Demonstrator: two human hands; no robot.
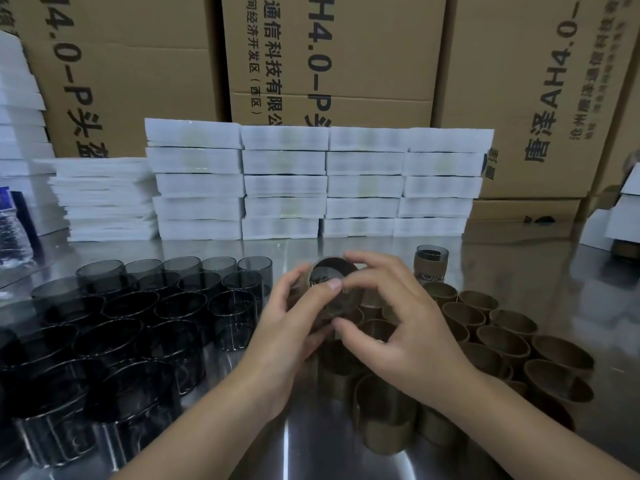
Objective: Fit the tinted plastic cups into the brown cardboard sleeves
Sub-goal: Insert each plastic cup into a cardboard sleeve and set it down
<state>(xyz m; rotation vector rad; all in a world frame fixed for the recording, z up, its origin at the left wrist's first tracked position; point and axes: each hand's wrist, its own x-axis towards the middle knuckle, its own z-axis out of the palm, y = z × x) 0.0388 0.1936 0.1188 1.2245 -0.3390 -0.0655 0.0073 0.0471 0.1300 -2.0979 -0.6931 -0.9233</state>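
Both hands hold one tinted cup point(333, 271) tilted toward me above the steel table, with what looks like a brown sleeve around it. My left hand point(294, 323) grips its left side, thumb across the rim. My right hand point(391, 317) curls round its right side and top. Several bare tinted cups point(131, 327) stand in rows on the left. Several empty brown cardboard sleeves point(498, 341) stand on the right. One sleeved cup point(431, 263) stands upright behind my right hand.
Stacks of white foam-wrapped packs point(318, 185) line the back of the steel table point(311, 445), with large cardboard cartons point(329, 57) behind them. A plastic water bottle point(14, 230) stands at the far left. White boxes point(620, 216) sit at the far right.
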